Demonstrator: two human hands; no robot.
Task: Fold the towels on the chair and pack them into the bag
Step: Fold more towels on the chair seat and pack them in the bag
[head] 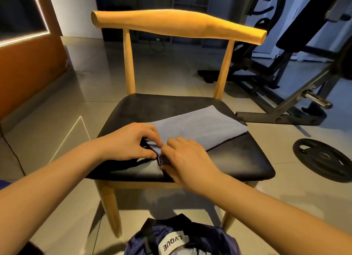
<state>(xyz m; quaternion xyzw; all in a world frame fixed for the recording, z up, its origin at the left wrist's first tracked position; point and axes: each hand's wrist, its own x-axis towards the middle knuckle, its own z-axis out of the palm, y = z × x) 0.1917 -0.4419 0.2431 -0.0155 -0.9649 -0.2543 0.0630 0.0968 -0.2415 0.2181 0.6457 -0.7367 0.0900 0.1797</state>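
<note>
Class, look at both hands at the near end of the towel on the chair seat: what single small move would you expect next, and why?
Probably carry the pinched near end away from the body, over the towel, to fold it. Both the left hand and right hand grip that end together, while the far part lies flat on the chair. The bag waits on the floor below.

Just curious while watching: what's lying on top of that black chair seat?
On the chair seat lies a grey towel, folded and spread flat toward the right. Both hands, left hand and right hand, cover its near end and pinch something dark; what exactly cannot be told.
</note>
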